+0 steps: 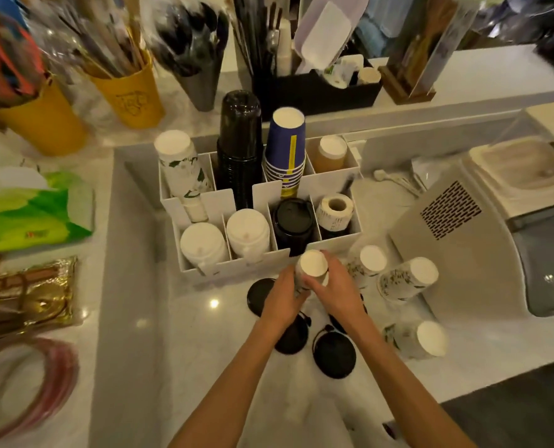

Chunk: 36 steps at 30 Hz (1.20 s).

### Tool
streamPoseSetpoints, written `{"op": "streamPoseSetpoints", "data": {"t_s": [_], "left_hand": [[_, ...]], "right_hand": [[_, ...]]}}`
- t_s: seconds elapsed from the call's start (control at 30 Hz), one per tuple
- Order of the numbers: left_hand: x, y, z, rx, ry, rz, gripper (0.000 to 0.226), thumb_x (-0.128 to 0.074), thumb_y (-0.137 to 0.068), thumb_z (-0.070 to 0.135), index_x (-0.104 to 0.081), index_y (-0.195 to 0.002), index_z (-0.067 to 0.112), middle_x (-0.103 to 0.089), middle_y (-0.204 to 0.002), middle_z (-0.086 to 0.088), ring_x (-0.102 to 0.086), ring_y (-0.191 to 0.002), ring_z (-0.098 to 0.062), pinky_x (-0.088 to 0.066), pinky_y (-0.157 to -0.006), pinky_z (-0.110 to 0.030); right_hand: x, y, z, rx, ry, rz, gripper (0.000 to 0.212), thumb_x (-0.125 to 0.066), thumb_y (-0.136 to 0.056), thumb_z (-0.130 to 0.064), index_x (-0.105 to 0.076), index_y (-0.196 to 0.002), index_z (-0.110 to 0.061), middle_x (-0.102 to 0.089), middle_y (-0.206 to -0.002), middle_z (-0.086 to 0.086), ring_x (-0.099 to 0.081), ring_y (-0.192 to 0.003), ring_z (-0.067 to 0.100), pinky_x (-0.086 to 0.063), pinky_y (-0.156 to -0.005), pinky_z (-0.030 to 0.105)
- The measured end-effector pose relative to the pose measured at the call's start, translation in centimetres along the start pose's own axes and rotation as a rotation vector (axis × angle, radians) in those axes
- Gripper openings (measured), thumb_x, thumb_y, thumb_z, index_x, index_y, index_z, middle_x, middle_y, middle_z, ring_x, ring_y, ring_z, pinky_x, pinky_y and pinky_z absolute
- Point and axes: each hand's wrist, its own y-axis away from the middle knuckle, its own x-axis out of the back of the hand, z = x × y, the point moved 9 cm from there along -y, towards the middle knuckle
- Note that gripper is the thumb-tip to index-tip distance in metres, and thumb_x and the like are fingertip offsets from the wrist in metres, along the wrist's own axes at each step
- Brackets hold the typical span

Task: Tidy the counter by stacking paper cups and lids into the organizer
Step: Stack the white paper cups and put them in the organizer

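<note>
Both hands, left hand (283,299) and right hand (337,294), clasp an upturned paper cup (312,265) just before the white organizer (224,270). Black lids (334,355) lie on the desk (204,350) beneath; three floral cups (408,279) stand to the right.

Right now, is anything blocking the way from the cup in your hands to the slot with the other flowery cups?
Yes. The flowery stack sits in the organizer's back-left slot, so the held cup must pass over the front row of white lids.
</note>
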Motion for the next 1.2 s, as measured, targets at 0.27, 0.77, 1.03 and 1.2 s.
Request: {"op": "streamPoseSetpoints", "data": {"t_s": [0.27,0.77,1.03,1.2], "left_hand": [[1.4,8.2,0.4,-0.080,-0.006,0.083,0.072,-0.065,-0.081,0.054,-0.028,-0.142,0.044,-0.041,-0.148,0.015,-0.035,-0.131,0.003,-0.030,-0.110,-0.027],[6.2,20.0,-12.4,0.463,-0.381,0.420,0.059,-0.070,-0.071,0.065,-0.056,-0.118,0.033,-0.063,-0.121,0.007,-0.059,-0.114,-0.013,-0.047,-0.103,-0.033],[6.3,17.6,-10.5,0.239,-0.433,0.456,0.075,-0.076,-0.062,0.067,-0.053,-0.120,0.026,-0.062,-0.123,0.006,-0.054,-0.117,-0.015,-0.035,-0.107,-0.030],[5.8,15.8,-10.0,0.054,-0.394,0.469,0.079,-0.083,-0.059,0.057,-0.055,-0.120,0.015,-0.062,-0.120,-0.006,-0.056,-0.115,-0.027,-0.041,-0.102,-0.038]], "right_hand": [[3.0,5.1,-0.4,0.066,-0.100,-0.038,0.052,-0.071,-0.074,-0.058,-0.050,-0.120,-0.049,-0.060,-0.114,-0.029,-0.058,-0.106,-0.003,-0.047,-0.083,0.018],[-12.6,15.1,-3.8,0.262,0.012,-0.659,0.065,-0.068,-0.085,-0.038,-0.040,-0.142,-0.024,-0.045,-0.146,-0.003,-0.043,-0.132,0.012,-0.036,-0.113,0.034],[-11.5,13.6,-3.6,0.222,0.034,-0.629,0.062,-0.069,-0.087,-0.029,-0.039,-0.141,-0.022,-0.047,-0.138,-0.006,-0.044,-0.132,0.017,-0.034,-0.105,0.025],[-6.1,10.1,-3.0,0.191,0.100,-0.454,0.064,-0.065,-0.092,-0.026,-0.035,-0.149,-0.027,-0.041,-0.152,-0.004,-0.039,-0.139,0.017,-0.033,-0.115,0.034]]}}
